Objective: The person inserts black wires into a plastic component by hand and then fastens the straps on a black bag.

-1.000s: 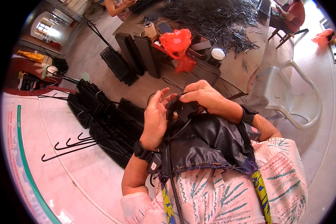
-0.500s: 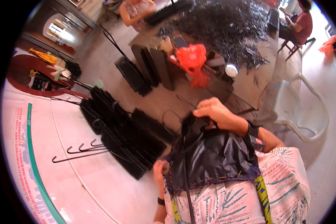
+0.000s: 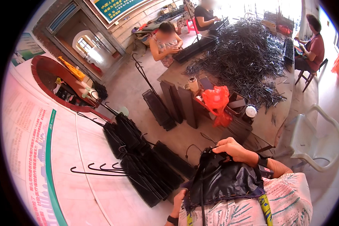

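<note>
A shiny black cloth pouch (image 3: 229, 183) lies across my lap over a pale patterned garment. Its rough hem is stitched, and yellow patterned straps (image 3: 265, 205) run down from it. At its upper edge, my right hand (image 3: 233, 150) has the fingers closed in a pinch on gathered black material. Thin dark loops stick out beside those fingers. My left hand (image 3: 179, 197) is at the pouch's left edge, its fingers mostly hidden. A slim black rod or cord (image 3: 202, 192) runs down the front of the pouch.
Black racks with hooked rods (image 3: 147, 177) stand at left by a white panel. Ahead, a table (image 3: 265, 128) bears a heap of dark thin pieces (image 3: 248, 52), a red plastic bag (image 3: 216, 100) and a jar. A pale plastic chair (image 3: 316, 139) is at right. Several people sit around the table.
The view has tilted up, so more of the room and the people show and the pouch sits lower in the picture. My right hand stays at the pouch's upper edge.
</note>
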Tool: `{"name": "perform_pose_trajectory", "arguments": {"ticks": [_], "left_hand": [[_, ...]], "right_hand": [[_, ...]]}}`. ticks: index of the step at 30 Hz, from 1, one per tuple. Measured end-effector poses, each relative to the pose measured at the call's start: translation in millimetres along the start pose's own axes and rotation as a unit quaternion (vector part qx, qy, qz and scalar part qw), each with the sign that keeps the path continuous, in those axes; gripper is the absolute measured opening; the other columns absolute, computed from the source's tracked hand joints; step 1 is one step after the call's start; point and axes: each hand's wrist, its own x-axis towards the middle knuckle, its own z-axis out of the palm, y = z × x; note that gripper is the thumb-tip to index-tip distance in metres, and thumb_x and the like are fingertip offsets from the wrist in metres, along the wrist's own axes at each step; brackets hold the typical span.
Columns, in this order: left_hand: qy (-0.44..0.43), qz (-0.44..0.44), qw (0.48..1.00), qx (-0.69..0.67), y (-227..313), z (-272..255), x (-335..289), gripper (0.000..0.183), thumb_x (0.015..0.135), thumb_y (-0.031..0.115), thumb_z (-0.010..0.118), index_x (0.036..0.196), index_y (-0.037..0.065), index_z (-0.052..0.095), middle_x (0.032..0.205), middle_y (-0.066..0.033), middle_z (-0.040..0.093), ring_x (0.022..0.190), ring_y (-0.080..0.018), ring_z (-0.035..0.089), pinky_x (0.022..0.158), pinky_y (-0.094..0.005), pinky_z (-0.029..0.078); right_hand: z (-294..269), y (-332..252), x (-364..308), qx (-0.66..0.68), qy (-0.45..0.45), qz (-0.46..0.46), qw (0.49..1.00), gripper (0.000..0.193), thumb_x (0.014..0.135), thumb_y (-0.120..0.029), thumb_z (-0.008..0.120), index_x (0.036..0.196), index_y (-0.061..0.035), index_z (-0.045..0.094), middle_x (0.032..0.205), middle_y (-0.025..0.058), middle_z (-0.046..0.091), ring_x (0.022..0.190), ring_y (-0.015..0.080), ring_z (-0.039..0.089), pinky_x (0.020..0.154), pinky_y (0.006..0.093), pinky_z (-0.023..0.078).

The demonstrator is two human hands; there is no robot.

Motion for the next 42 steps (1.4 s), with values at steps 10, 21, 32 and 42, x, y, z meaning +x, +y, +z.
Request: {"name": "perform_pose_trajectory", "arguments": {"ticks": [10,21,32,42], "left_hand": [[0.113,-0.058,0.989,-0.070,-44,5,-35,0.012,0.080,0.010,0.052,0.087,0.002,0.057,0.072,-0.0083,0.059,0.069,-0.0150,0.057,0.066,-0.0255,0.044],[0.094,-0.025,0.993,0.070,63,-72,-86,0.013,0.081,0.013,0.051,0.081,0.001,0.056,0.069,-0.0094,0.057,0.065,-0.0140,0.055,0.063,-0.0255,0.044],[-0.277,-0.012,0.930,-0.240,107,-78,50,0.016,0.070,-0.001,0.053,0.085,-0.004,0.057,0.073,0.0019,0.055,0.067,-0.0042,0.050,0.060,-0.0181,0.041],[-0.045,0.217,0.915,-0.336,148,-17,100,0.011,0.085,0.004,0.050,0.093,-0.001,0.055,0.092,-0.0068,0.054,0.078,-0.0117,0.054,0.070,-0.0218,0.043]], "right_hand": [[13,2,16,-0.166,-0.132,0.039,0.976,0.022,0.073,-0.014,0.062,0.057,-0.0035,0.053,0.050,-0.0004,0.042,0.045,0.0087,0.038,0.038,0.0255,0.027],[24,-6,4,-0.281,-0.203,-0.037,0.937,0.017,0.068,-0.016,0.064,0.068,0.0012,0.061,0.052,-0.0001,0.045,0.051,0.0099,0.043,0.045,0.0261,0.033],[-31,-46,-55,-0.287,0.000,-0.331,0.899,0.013,0.065,-0.008,0.059,0.070,0.0039,0.058,0.058,0.0099,0.056,0.056,0.0169,0.054,0.052,0.0276,0.039],[-3,-52,-50,-0.434,0.045,-0.393,0.809,0.012,0.070,-0.010,0.060,0.067,0.0015,0.061,0.055,-0.0011,0.053,0.051,0.0048,0.047,0.046,0.0211,0.034]]}}
